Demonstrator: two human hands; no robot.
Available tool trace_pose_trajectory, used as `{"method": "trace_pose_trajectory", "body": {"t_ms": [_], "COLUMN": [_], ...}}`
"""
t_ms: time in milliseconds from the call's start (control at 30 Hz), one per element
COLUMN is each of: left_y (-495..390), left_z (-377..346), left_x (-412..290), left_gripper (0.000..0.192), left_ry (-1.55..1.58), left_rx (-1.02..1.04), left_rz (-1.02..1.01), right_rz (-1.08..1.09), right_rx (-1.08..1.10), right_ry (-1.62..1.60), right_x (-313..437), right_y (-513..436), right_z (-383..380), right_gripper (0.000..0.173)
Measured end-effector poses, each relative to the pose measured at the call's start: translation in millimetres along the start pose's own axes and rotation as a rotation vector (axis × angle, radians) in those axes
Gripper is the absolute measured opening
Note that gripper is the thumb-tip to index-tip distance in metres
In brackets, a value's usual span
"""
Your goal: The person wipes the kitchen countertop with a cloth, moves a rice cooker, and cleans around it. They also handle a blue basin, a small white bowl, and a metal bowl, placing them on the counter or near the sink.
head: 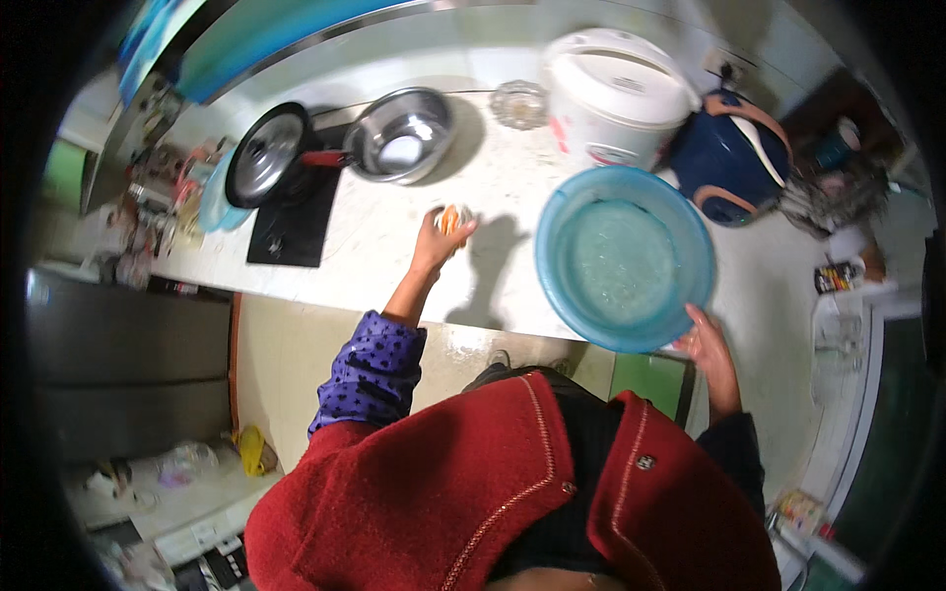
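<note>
My left hand (437, 240) is closed around a small orange-and-white bundle (456, 217), perhaps a scrubber or cloth, held over the white countertop (384, 229). The fingers hide much of it. At the right, a blue plastic basin (550, 258) with clear water in it sits at the counter's front edge. My right hand (703, 340) grips the near right part of the basin's rim, thumb on top and fingers beneath.
Behind the basin stand a white rice cooker (621, 96) and a dark blue appliance (728, 159). A glass dish (519, 105) lies near the wall. Further left are a steel bowl (403, 137) and a lidded pan (270, 155) on a black cooktop (288, 236).
</note>
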State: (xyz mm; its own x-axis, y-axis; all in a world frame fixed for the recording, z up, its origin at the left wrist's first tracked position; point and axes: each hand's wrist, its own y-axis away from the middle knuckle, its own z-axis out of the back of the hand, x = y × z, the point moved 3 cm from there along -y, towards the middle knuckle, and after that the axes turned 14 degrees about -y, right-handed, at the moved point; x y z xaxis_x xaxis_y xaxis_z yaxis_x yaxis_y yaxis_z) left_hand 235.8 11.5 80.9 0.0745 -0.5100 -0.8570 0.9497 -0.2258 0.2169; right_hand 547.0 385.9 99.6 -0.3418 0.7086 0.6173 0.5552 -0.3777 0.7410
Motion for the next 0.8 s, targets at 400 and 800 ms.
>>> {"method": "trace_pose_trajectory", "body": {"t_ms": [400, 800], "left_y": [30.0, 91.5], "left_z": [184.5, -20.2], "left_x": [207.8, 91.6], "left_gripper": [0.063, 0.074], "left_ry": [-0.804, -0.604], "left_rx": [-0.712, 0.014], "left_rz": [0.302, -0.432], "right_rz": [0.674, 0.688], "right_rx": [0.419, -0.262], "right_ry": [0.470, 0.129], "right_x": [-74.4, -131.9], "right_y": [-16.4, 110.4], "right_z": [44.9, 96.9], "right_gripper": [0.050, 0.028]}}
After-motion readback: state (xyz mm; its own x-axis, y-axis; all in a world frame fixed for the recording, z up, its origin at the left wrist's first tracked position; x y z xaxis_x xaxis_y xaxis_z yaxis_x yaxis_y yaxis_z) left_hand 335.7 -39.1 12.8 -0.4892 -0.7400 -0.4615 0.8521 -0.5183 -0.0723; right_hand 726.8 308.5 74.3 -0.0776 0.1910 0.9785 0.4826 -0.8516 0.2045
